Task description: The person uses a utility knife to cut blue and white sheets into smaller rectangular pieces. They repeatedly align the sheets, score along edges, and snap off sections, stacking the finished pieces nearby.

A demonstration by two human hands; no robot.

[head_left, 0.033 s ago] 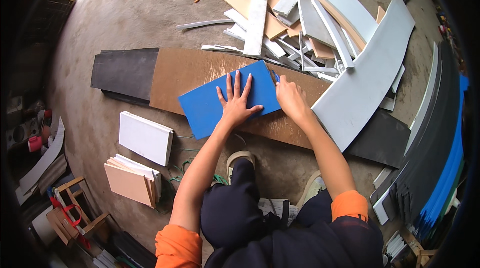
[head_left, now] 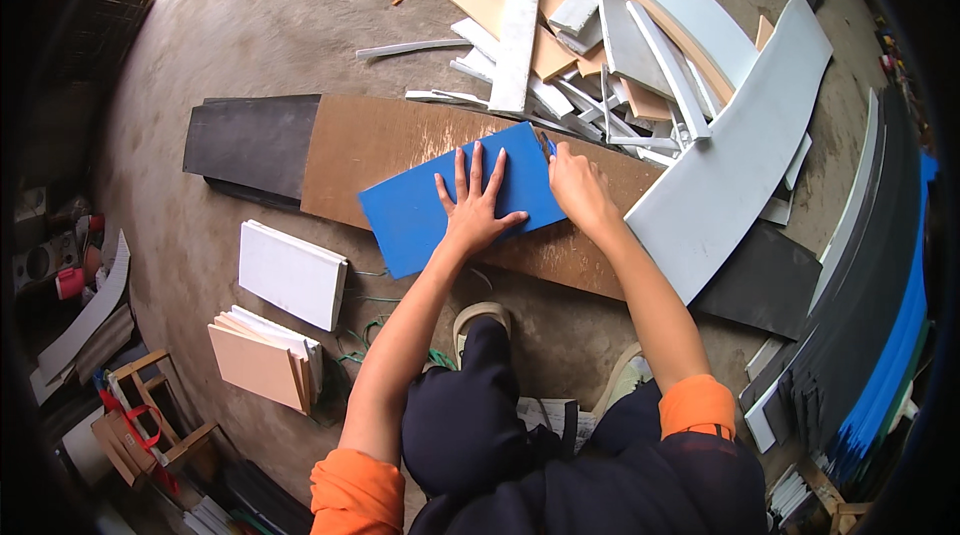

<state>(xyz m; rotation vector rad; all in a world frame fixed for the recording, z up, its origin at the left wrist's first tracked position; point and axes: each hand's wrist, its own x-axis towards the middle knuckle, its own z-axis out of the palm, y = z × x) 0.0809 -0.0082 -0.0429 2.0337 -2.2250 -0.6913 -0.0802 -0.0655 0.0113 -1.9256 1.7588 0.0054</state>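
A flat blue board (head_left: 410, 220) lies slantwise across a long brown worn plank (head_left: 370, 155). Spread flat on the blue board, my left hand (head_left: 474, 210) presses it with the fingers apart. My right hand (head_left: 582, 185) is closed around a small blue-handled cutter (head_left: 552, 147) at the board's right edge. The cutter's dark front end points toward the far right corner of the board; most of the handle is hidden in my fist, and I cannot tell how deep the tip sits.
Beyond the plank lies a heap of white and tan offcuts (head_left: 585, 60). A long white sheet (head_left: 735, 170) overlaps the plank's right part, near black sheets (head_left: 765, 280). Stacked white boards (head_left: 292, 273) and tan boards (head_left: 255, 365) sit left of my feet, beside green cord (head_left: 440, 358).
My right hand and the cutter have shifted very slightly away from me along the blue board's edge. My left hand stays in place on the board.
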